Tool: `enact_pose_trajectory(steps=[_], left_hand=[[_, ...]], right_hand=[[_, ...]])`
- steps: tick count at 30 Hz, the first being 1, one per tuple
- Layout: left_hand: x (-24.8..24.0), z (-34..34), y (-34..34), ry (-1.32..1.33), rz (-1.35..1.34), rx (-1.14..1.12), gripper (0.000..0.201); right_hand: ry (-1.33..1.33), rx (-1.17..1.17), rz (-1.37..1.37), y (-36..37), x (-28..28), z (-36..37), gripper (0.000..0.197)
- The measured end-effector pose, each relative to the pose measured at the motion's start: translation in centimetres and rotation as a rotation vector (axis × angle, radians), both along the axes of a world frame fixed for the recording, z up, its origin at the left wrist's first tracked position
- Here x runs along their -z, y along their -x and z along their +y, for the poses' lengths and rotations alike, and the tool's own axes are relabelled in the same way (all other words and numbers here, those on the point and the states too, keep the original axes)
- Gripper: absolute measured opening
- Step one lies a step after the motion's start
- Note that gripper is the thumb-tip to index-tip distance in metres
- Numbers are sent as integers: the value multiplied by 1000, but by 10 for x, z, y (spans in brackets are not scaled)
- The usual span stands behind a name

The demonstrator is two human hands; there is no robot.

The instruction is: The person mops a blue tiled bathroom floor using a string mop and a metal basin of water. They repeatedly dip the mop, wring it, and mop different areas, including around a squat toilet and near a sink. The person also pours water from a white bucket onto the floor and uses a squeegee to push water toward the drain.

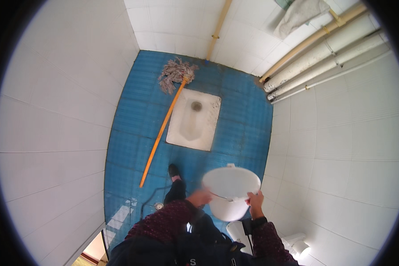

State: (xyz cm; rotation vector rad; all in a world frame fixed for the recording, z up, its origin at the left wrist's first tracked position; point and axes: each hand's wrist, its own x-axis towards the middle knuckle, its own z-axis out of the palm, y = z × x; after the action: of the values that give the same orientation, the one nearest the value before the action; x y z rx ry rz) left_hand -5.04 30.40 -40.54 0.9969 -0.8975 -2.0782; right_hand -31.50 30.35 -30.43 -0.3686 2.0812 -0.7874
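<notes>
A white plastic bucket hangs in front of me, its wide mouth facing up toward me. At its left side my left hand is closed on the rim, somewhat blurred. My right hand grips the rim on the right. A thin wire handle lies across the near side of the bucket. Whether anything is inside the bucket I cannot tell. Ahead of it, a squat toilet is set into the blue tiled floor.
A mop with an orange handle lies left of the toilet, its strands at the far end. My shoe stands near a dark hose and a round floor drain. Pipes and a grey cloth are at the far right.
</notes>
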Motion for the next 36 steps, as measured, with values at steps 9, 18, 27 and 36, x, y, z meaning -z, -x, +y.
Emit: enact_pose_trajectory(steps=[9, 18, 27, 36], left_hand=[[-108, -121, -127, -259, 66, 121, 33], [-211, -213, -184, -287, -79, -335, 50], [-198, -127, -326, -341, -224, -841, 49], [-198, -105, -470, -349, -676, -1405, 40]], right_hand=[[411, -379, -121, -151, -110, -171, 51], [-10, -577, -518, -157, -83, -290, 17], [-156, -320, -561, -166, -4, -432, 12], [730, -1299, 533, -232, 53, -500, 10]])
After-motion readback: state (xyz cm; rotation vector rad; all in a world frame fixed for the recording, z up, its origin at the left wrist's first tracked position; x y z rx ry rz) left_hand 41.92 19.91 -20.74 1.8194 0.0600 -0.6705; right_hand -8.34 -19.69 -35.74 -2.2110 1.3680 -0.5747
